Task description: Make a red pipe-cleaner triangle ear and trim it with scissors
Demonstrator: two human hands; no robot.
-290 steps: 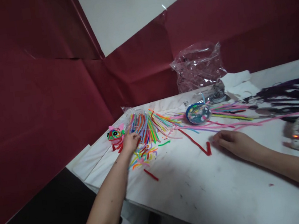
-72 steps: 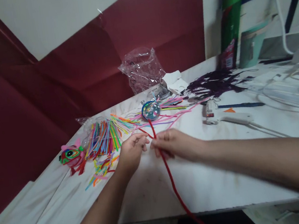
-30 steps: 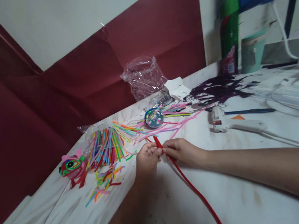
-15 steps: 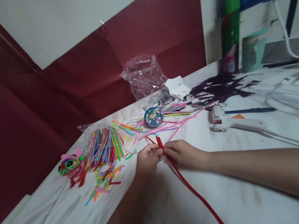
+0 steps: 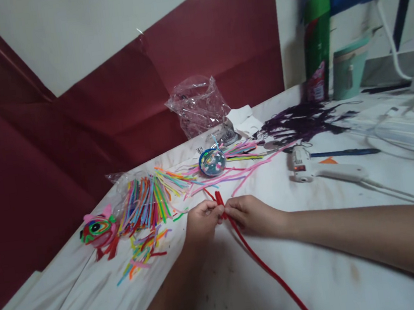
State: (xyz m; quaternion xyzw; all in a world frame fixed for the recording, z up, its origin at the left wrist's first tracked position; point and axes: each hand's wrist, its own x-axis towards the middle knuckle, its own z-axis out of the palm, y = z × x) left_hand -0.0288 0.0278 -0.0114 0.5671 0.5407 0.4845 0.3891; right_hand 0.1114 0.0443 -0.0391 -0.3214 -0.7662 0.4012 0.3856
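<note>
Between my two hands is a red pipe cleaner (image 5: 263, 257), its upper end folded into a short bundle that sticks up past my fingertips. My left hand (image 5: 202, 222) pinches the bundle from the left. From the other side, my right hand (image 5: 251, 214) pinches it too, fingertips almost touching the left ones. The long tail curves down to the bottom edge of the view. Just beyond my hands lie loose pink pipe cleaners (image 5: 248, 176) and a round decorated ball (image 5: 212, 162) with a blue rim.
A white glue gun (image 5: 329, 169) with a cord lies to the right. Bundled pipe cleaners (image 5: 146, 201), cut pieces (image 5: 142, 255) and a colourful animal figure (image 5: 98, 230) are at left. Behind are a clear plastic bag (image 5: 200, 106), purple strands (image 5: 302, 121) and a green cup (image 5: 351, 70).
Both hands stay pinched on the red pipe cleaner, with only a slight shift of the fingers. The whole view has slid slightly.
</note>
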